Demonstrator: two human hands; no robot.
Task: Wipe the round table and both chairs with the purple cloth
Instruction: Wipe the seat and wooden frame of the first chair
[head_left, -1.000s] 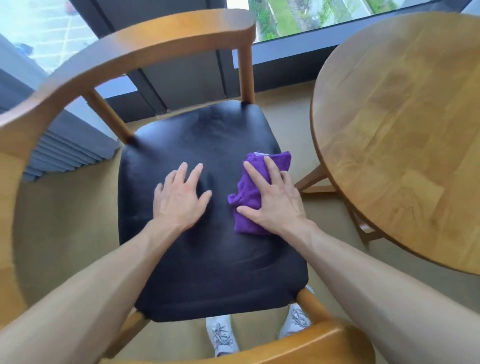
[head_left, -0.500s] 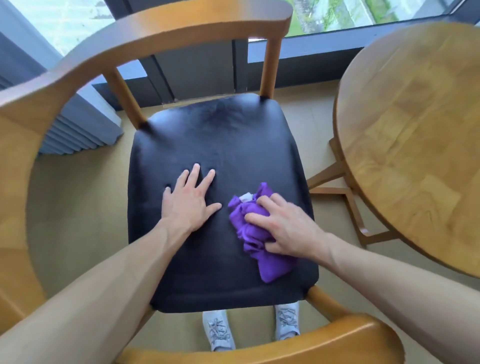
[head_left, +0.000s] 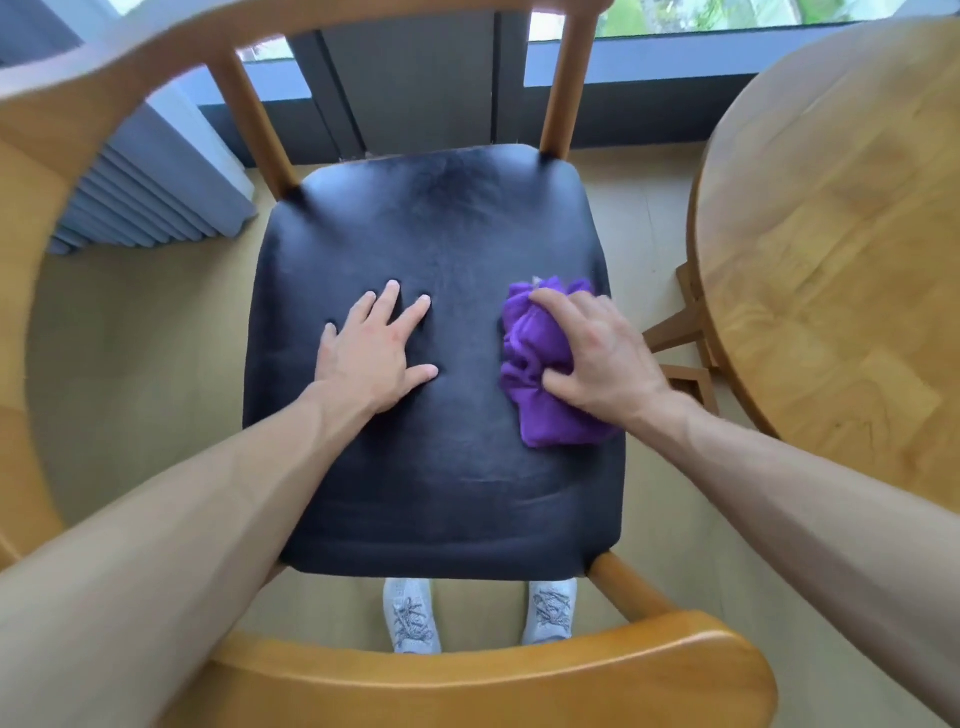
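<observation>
Two hands are on the black chair seat. Your right hand grips the bunched purple cloth near the seat's right edge; your left hand lies flat and open. It looks soft, light and floppy, so hold it bunched from above.

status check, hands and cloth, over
Left hand flat on seat, fingers spread. Right hand grips bunched cloth at seat's right edge. Nothing in the way; table apart, right.
</observation>
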